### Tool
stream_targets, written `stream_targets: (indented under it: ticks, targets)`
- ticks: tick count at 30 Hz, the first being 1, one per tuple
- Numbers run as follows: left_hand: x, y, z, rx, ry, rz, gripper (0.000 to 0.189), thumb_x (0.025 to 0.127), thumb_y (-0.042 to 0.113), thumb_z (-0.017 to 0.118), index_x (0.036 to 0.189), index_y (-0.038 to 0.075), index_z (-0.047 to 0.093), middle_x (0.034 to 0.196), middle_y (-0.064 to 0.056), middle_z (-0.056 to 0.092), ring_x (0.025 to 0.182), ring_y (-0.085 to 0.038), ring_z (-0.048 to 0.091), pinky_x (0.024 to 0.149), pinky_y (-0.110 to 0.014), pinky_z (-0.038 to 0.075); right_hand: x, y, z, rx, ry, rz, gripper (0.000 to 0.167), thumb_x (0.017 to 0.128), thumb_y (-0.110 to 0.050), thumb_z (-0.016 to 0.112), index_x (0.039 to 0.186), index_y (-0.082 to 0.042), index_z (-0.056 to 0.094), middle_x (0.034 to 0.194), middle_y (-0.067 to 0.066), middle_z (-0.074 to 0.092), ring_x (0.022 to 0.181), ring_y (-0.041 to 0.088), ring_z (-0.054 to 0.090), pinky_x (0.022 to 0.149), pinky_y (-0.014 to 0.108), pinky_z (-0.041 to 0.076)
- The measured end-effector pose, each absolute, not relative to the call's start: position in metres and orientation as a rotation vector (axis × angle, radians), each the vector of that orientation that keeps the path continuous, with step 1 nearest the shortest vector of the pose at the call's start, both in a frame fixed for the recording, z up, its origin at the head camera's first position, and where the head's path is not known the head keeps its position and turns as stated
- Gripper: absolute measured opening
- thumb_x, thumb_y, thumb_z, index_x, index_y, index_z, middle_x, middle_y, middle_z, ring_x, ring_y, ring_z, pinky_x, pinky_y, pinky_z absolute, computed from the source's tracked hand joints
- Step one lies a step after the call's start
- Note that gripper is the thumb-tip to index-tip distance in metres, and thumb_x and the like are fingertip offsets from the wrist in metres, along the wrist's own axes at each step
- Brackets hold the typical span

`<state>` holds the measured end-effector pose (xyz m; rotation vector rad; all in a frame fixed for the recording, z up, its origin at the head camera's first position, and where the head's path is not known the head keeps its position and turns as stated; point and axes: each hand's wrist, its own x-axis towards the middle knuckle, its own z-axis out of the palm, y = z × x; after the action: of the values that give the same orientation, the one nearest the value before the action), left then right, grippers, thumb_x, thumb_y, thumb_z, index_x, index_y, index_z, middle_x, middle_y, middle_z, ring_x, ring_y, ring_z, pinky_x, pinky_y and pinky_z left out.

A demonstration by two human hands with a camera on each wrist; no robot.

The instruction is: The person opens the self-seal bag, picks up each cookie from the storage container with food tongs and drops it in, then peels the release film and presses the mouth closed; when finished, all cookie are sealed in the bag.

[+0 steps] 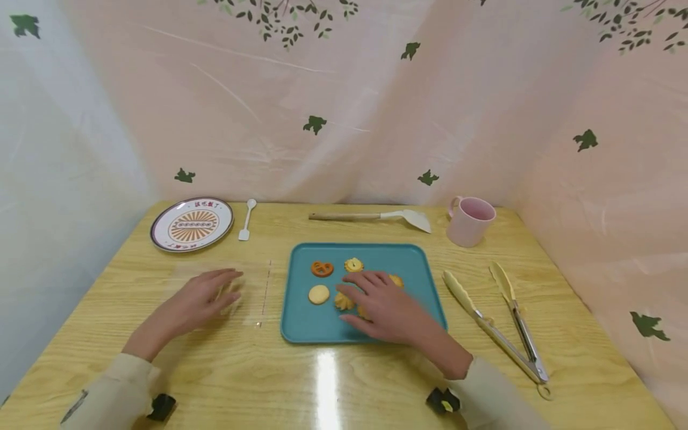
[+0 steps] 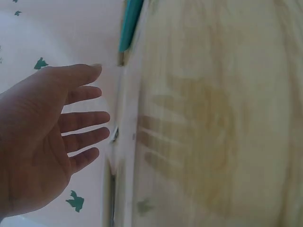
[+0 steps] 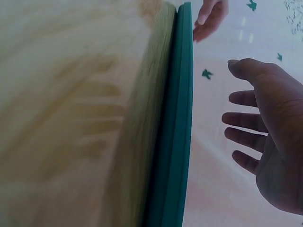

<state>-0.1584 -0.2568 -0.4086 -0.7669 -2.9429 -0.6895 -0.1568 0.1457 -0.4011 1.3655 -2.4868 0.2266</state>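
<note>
A teal tray point(image 1: 301, 328) lies on the wooden table with several biscuits on it. Among them are a heart-shaped pretzel point(image 1: 322, 269), a plain round biscuit point(image 1: 319, 294), a piped cookie point(image 1: 353, 265) and a ridged cookie point(image 1: 344, 301). Above the tray's right half hovers my right hand point(image 1: 384, 307), hiding part of the biscuits. Its fingers are apart and hold nothing, as the right wrist view shows. To the left of the tray my left hand point(image 1: 199, 303), also holding nothing, is over a clear plastic sheet or bag point(image 1: 252, 292); its spread fingers show in the left wrist view.
At the back left are a patterned plate point(image 1: 193, 224) and a small white spatula or spoon point(image 1: 246, 221). Behind the tray lies a wooden-handled turner point(image 1: 371, 217), with a pink mug point(image 1: 469, 224) at back right. Spread tongs point(image 1: 516, 334) lie right of the tray. Cloth point(image 1: 365, 161) hangs behind.
</note>
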Motion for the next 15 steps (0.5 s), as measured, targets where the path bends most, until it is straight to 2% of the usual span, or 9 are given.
stream_targets:
  ticks: [4, 9, 15]
  targets:
    - [-0.163, -0.252, -0.415, -0.801, -2.932, -0.678, 0.042, 0.103, 0.019, 0.067, 0.138, -0.004, 0.061, 0.139, -0.033, 0.056, 0.128, -0.053, 0.052, 0.106, -0.065, 0.041, -0.163, 0.121, -0.402, 1.434, -2.525, 0.208, 0.046, 0.105, -0.039, 0.062, 0.141, -0.011, 0.059, 0.141, 0.009, 0.056, 0.129, 0.027, 0.054, 0.104, 0.051, 0.045]
    - [-0.165, -0.251, -0.419, -0.866, -2.872, -0.639, 0.037, 0.102, 0.013, 0.067, 0.135, -0.003, 0.065, 0.138, -0.032, 0.057, 0.127, -0.052, 0.054, 0.105, -0.065, 0.042, -0.169, 0.093, -0.402, 1.493, -2.558, 0.189, 0.039, 0.11, -0.034, 0.054, 0.142, -0.012, 0.061, 0.142, 0.008, 0.057, 0.131, 0.027, 0.053, 0.106, 0.05, 0.044]
    - [-0.17, -0.251, -0.424, -0.924, -2.817, -0.619, 0.037, 0.1, 0.014, 0.07, 0.134, -0.003, 0.066, 0.14, -0.031, 0.057, 0.128, -0.051, 0.054, 0.105, -0.065, 0.042, -0.175, 0.063, -0.404, 1.519, -2.631, 0.051, 0.043, 0.112, -0.036, 0.046, 0.147, -0.014, 0.058, 0.148, 0.006, 0.055, 0.138, 0.025, 0.049, 0.112, 0.046, 0.04]
